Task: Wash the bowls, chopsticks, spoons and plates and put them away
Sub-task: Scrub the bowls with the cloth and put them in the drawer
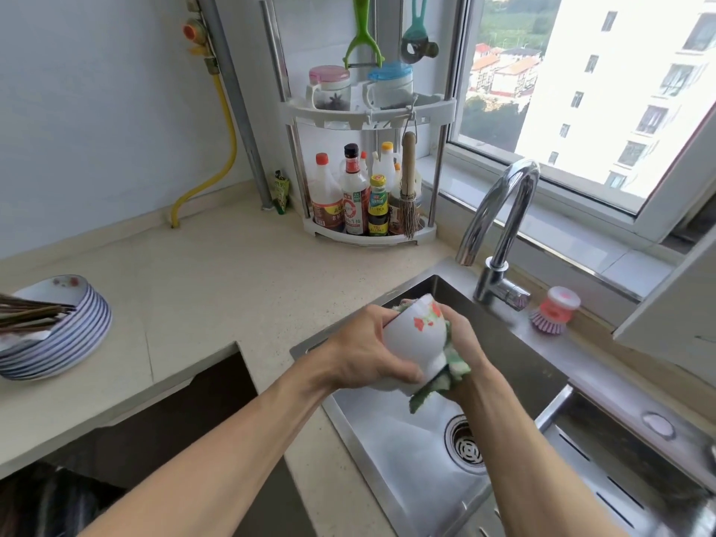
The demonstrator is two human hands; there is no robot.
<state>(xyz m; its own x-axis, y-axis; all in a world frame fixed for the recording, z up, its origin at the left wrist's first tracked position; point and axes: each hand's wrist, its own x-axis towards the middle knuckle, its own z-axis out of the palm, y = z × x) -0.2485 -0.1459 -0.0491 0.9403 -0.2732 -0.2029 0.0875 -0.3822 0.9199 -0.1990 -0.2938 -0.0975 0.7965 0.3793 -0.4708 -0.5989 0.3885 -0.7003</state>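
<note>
The beige bench (217,265) wraps round a steel sink (407,451) whose basin holds no dishes that show. At the bench's left edge a stack of blue-striped plates (66,335) waits with brown chopsticks (31,313) lying across the top — apparently unwashed, so most of the task looks undone. Over the sink, the left hand (364,352) grips a white floral bowl (414,335), tipped on its side, while the right hand (463,343) holds a green dishcloth (445,375) against it — scrubbing, not yet rinsing, as the tap (499,215) runs dry.
</note>
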